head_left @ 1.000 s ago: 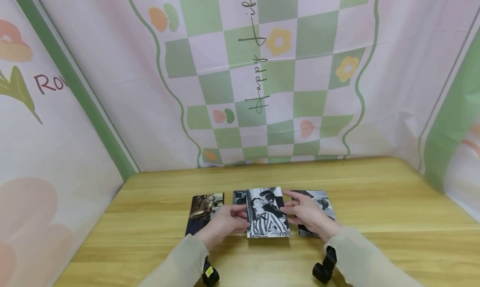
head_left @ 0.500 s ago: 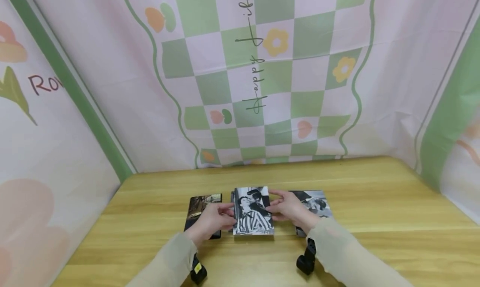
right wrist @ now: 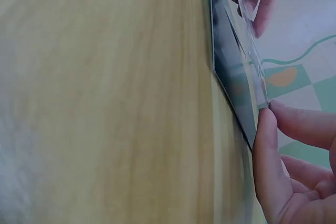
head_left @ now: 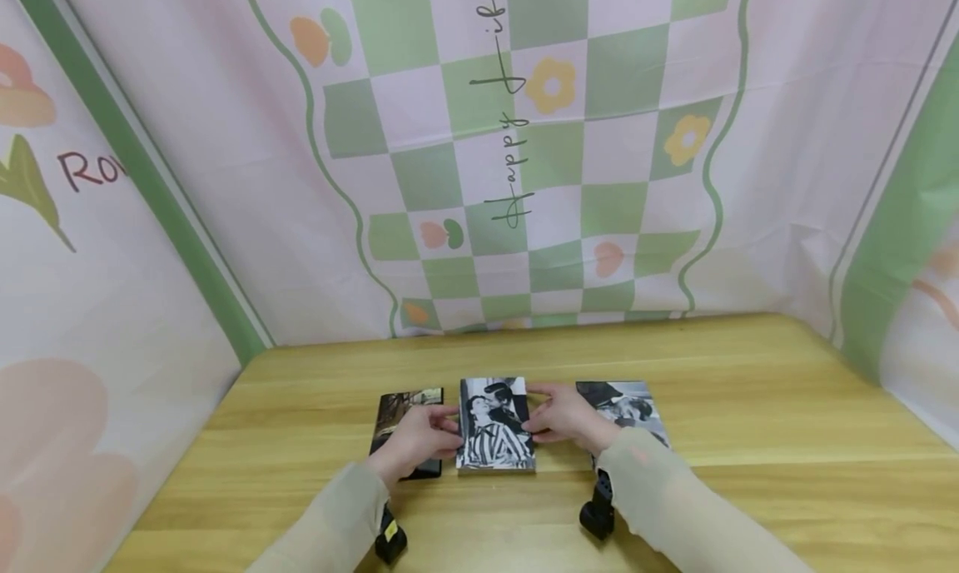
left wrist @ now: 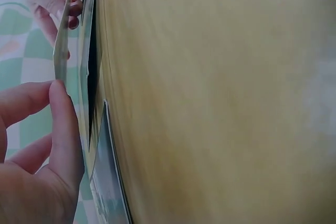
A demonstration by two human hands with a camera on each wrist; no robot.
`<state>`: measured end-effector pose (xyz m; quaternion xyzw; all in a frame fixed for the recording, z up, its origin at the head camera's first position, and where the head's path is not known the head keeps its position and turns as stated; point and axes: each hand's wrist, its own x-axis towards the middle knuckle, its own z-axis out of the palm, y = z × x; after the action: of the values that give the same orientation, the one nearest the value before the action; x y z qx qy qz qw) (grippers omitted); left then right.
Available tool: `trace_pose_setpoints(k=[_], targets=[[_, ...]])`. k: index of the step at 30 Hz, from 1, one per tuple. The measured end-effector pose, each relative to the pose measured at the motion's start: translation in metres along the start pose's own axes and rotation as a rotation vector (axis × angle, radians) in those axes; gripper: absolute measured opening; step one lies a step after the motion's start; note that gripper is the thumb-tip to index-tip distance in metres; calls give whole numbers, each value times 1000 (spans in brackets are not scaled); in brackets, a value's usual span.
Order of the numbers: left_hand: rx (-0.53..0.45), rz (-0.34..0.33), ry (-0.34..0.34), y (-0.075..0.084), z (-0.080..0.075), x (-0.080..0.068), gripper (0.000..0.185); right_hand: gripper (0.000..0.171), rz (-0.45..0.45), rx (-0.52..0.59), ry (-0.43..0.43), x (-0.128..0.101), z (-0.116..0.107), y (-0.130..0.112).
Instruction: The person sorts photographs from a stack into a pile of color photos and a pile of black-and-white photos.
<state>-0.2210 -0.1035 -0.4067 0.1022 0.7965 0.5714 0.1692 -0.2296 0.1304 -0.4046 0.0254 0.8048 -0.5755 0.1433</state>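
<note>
My left hand [head_left: 419,440] and right hand [head_left: 569,419] hold a black-and-white photo card [head_left: 494,427] between them, each pinching one side edge. It pictures two people, one in a striped top. In the left wrist view the card [left wrist: 61,51] stands a little apart from another card [left wrist: 85,72] under it. In the head view the held card hides that lower one. A dark colour photo card [head_left: 395,406] lies beneath my left wrist, partly covered. To the right, another black-and-white photo card [head_left: 633,411] lies on the table, its lower part behind my right hand and sleeve.
All of this is on a wooden table [head_left: 719,390] with its far edge against a hanging cloth [head_left: 404,181] of green and white checks. More printed cloth hangs at both sides. A black wrist camera [head_left: 391,540] sits under each sleeve.
Both hands have carried the photo card leftward and lowered it over the middle card, which it now covers in the head view. The side cards stay on the table.
</note>
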Motion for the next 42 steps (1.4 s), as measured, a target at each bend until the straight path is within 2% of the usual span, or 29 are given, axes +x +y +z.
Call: trace_pose_setpoints(k=[12,17,29,42], targets=[[61,-41,30,0,4,6,56,68,1,-52,33,3,4,2],[102,-48,44,0,5,8,57,69,8,-116,63,4,6,1],[186,-36,70,2,8,10,58,70,6,-172,80,6,8,1],[200,-42,76,5,9,9,56,65,-7,-261,86,7,7,-2]])
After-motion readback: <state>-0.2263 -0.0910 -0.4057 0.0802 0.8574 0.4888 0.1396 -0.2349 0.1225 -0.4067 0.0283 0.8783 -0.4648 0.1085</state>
